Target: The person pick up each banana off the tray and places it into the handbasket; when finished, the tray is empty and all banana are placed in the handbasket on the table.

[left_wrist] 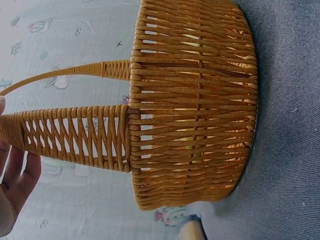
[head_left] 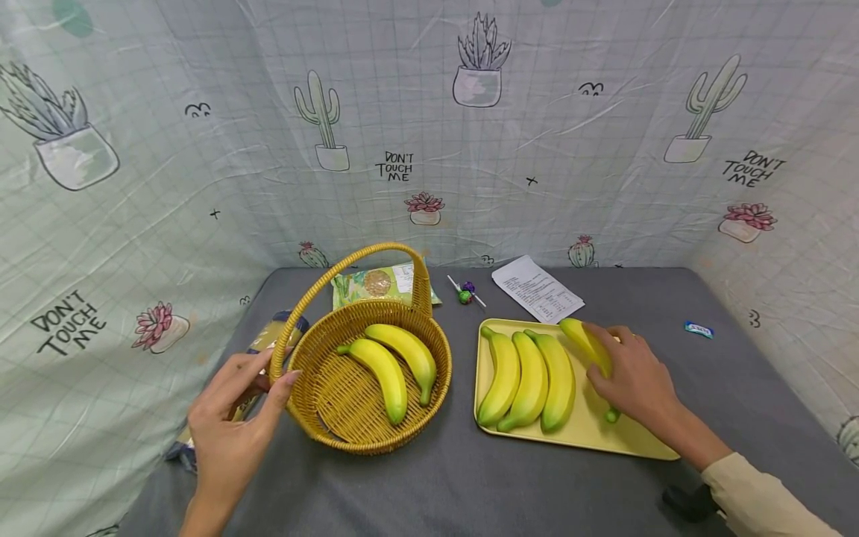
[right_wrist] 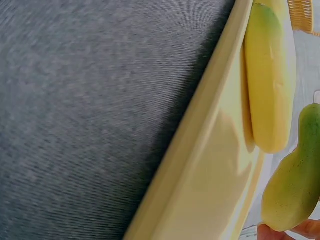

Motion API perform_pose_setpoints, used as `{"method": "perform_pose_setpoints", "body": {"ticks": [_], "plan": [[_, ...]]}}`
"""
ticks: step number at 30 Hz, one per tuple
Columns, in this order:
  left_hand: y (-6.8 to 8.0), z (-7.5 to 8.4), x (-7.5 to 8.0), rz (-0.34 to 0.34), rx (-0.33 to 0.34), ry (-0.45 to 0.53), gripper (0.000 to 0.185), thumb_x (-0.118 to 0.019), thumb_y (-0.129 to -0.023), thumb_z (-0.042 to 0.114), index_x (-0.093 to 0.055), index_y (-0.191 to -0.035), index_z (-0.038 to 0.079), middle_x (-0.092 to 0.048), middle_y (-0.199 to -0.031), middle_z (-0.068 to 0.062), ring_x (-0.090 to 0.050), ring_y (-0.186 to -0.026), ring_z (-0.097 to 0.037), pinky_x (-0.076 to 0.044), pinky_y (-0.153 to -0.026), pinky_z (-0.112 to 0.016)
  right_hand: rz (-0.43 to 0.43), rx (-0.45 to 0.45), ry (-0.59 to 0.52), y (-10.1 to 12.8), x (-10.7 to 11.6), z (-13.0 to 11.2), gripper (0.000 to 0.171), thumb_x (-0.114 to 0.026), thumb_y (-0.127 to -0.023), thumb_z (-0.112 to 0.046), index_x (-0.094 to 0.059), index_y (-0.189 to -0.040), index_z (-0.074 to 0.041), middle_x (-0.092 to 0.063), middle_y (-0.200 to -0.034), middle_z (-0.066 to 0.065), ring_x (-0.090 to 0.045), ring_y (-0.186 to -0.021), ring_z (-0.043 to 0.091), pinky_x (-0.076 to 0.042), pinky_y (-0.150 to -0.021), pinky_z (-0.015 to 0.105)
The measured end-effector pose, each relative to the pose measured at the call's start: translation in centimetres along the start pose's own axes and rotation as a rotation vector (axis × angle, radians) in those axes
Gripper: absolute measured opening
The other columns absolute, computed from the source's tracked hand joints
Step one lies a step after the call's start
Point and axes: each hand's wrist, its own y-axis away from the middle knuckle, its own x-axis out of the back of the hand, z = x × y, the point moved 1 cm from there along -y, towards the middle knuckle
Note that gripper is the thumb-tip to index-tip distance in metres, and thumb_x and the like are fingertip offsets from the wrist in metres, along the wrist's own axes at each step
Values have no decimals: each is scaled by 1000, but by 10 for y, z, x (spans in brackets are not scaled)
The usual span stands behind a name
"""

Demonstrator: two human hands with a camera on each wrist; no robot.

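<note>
**While two bananas lie in the basket, four remain on the tray**

Head view: as the left hand (head_left: 231, 418) steadies the wicker basket (head_left: 349, 436) at its 9 o'clock rim, fingers loosely spread against the handle's base, the right hand (head_left: 631, 377) curls around the rightmost banana (head_left: 582, 337) on the yellow tray (head_left: 590, 432). Three bananas (head_left: 530, 380) lie at that hand's 9 o'clock. Transfer appears about one-third done.

Left wrist view: fingertips (left_wrist: 20, 175) rest by the handle, not clenched.

Right wrist view: held banana's tip (right_wrist: 292, 185) hangs above the tray; fingers barely visible.
</note>
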Motion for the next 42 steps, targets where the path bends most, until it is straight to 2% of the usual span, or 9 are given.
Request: {"method": "perform_pose_setpoints", "body": {"ticks": [9, 14, 22, 26, 31, 34, 42], "plan": [[0, 0, 0, 3, -2, 8, 40, -79, -81, -22, -75, -120, -11, -69, -99, -19, -62, -77, -13, -54, -70, -13, 5, 26, -3, -7, 6, -8, 64, -71, -88, -14, -57, -150, -10, -58, -126, 28, -58, -105, 49, -55, -59, 65], [0, 0, 1, 2, -5, 14, 40, -80, -81, -21, -75, -119, -11, -68, -97, -18, -62, -77, -12, -54, -70, -13, 41, 65, -9, -10, 8, -12, 63, -71, -88, -11, -58, -149, -9, -59, -124, 27, -58, -103, 48, -52, -51, 56], [0, 3, 1, -5, 2, 2, 42, -79, -81, -22, -75, -121, -10, -68, -98, -18, -64, -75, -11, -55, -71, -13, 42, 80, -14, -15, 14, -22, 63, -69, -88, -10, -58, -150, -10, -59, -125, 25, -59, -104, 46, -51, -50, 49], [-2, 9, 0, -4, 6, -8, 44, -78, -81, -23, -75, -122, -10, -66, -96, -21, -64, -74, -9, -55, -72, -12, 42, 91, -12, -17, 16, -30, 63, -70, -88, -11, -58, -150, -11, -60, -124, 24, -59, -104, 44, -54, -55, 55], [-9, 25, -2, -1, 4, -16, 44, -77, -80, -25, -75, -122, -10, -65, -93, -20, -64, -74, -8, -55, -73, -11, 61, 136, -20, -19, 19, -42, 62, -70, -88, -10, -59, -149, -10, -62, -122, 23, -60, -103, 44, -55, -65, 59], [-11, 28, -2, -1, 2, -21, 45, -77, -79, -25, -75, -121, -10, -66, -94, -18, -64, -73, -7, -55, -73, -11, 61, 158, -35, -20, 21, -51, 62, -69, -87, -9, -60, -148, -10, -62, -121, 22, -60, -102, 44, -54, -65, 55], [-8, 23, -1, -3, 6, -15, 45, -77, -79, -26, -74, -122, -10, -66, -94, -19, -66, -73, -7, -56, -74, -12, 41, 194, -39, -28, 26, -71, 64, -69, -86, -8, -60, -149, -13, -61, -124, 19, -58, -103, 41, -49, -55, 42]]}}
